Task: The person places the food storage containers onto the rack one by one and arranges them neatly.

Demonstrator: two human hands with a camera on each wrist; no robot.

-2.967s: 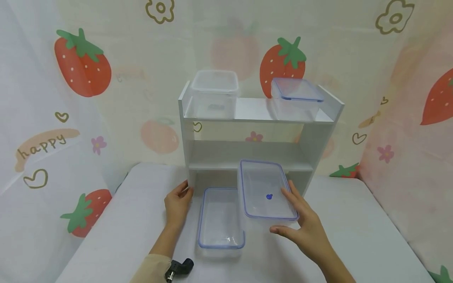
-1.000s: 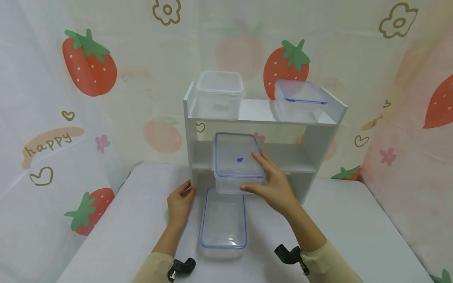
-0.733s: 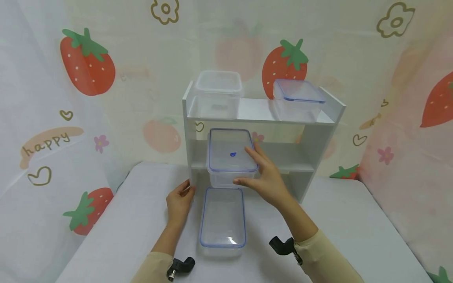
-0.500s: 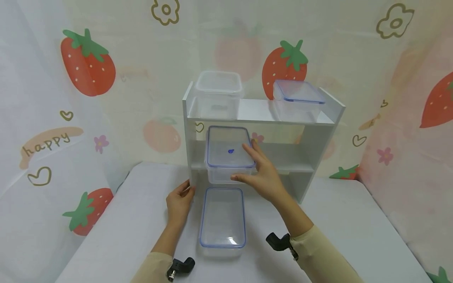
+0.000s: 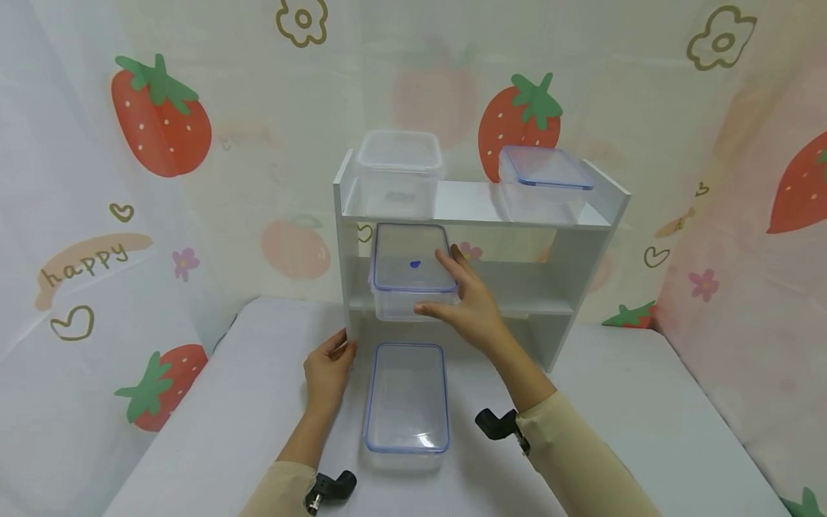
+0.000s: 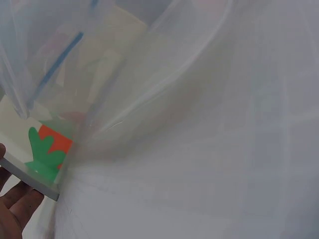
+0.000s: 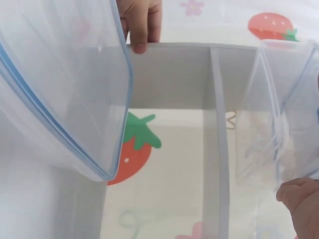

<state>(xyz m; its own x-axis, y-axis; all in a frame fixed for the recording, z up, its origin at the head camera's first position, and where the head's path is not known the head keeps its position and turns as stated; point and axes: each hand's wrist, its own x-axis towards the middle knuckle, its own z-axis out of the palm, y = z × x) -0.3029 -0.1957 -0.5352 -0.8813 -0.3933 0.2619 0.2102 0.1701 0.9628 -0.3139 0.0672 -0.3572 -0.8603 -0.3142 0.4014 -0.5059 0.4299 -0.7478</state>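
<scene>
My right hand (image 5: 474,309) holds a clear plastic food container (image 5: 413,276) with a blue-edged lid by its right side, thumb at the front. It overlaps the left part of the middle level of a white shelf rack (image 5: 581,266). My left hand (image 5: 328,366) grips the lower left side panel of the rack; the left wrist view shows the fingers (image 6: 25,204) wrapped over the panel edge (image 6: 32,180). A second blue-rimmed container (image 5: 407,398) lies on the table, in front of the rack. In the right wrist view the held container (image 7: 294,109) shows at the right.
On the rack's top level, a container with a whitish lid (image 5: 397,176) stands at the left and a blue-lidded container (image 5: 545,183) at the right. A white cloth covers the table (image 5: 652,416). Behind hangs a strawberry-print curtain (image 5: 413,72).
My right hand has carried the held container leftward, then up and forward, from above the right of the table container to the rack's middle level. My left hand stays on the side panel.
</scene>
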